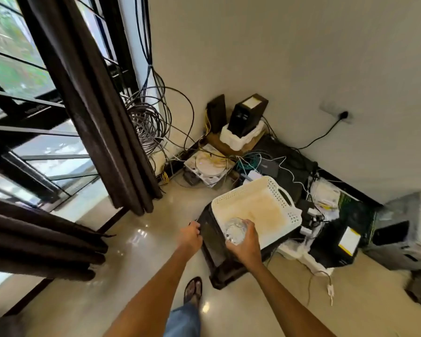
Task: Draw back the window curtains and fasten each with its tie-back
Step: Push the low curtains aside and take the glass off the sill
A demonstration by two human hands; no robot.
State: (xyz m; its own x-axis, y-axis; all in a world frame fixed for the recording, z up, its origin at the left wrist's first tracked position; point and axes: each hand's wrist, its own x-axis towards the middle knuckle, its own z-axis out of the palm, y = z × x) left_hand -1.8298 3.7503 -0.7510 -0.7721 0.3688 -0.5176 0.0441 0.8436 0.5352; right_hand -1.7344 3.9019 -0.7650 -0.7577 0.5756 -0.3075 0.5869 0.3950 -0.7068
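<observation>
I see my right hand [244, 242] curled around a clear, crinkly thing [235, 231], maybe glass or plastic; I cannot tell which. It sits just over the near edge of the white basket [272, 190]. My left hand [190, 235] has its fingers hooked on the corner of the dark box [215, 249] under the basket. The brown curtains are off to my left: one curtain [100, 117] hangs by the window [22, 76], and another curtain [39, 242] bunches low and near me. I see no tie-back on either. I think the clear thing should go down softly in the basket first, so both hands are free. Then I should gather each curtain into one neat bunch before I tie it.
</observation>
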